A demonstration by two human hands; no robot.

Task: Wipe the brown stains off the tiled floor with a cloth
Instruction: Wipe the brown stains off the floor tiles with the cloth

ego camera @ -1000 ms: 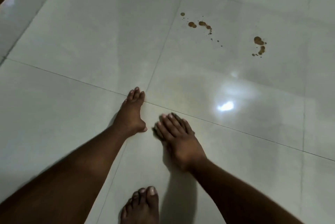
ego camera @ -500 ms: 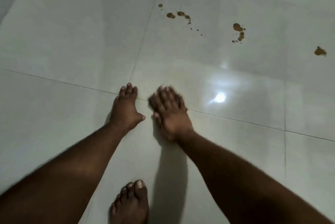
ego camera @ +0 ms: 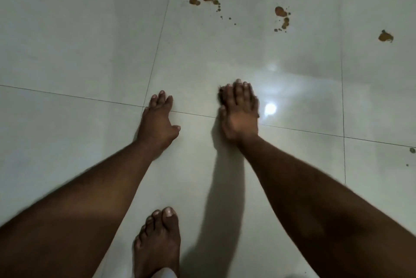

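right hand (ego camera: 239, 111) flat on dark cloth (ego camera: 220, 95), slid forward and right since earlier | left hand (ego camera: 158, 120) open, bracing on floor (ego camera: 67, 29) | brown stains (ego camera: 281, 13) upper frame, well apart, untouched | wiping not yet begun

Cloth (ego camera: 221, 95): only a dark sliver visible, rest hidden beneath right hand (ego camera: 239, 113). Foot (ego camera: 157, 244): heel cut by bottom edge. Both forearms: cropped at frame edges.
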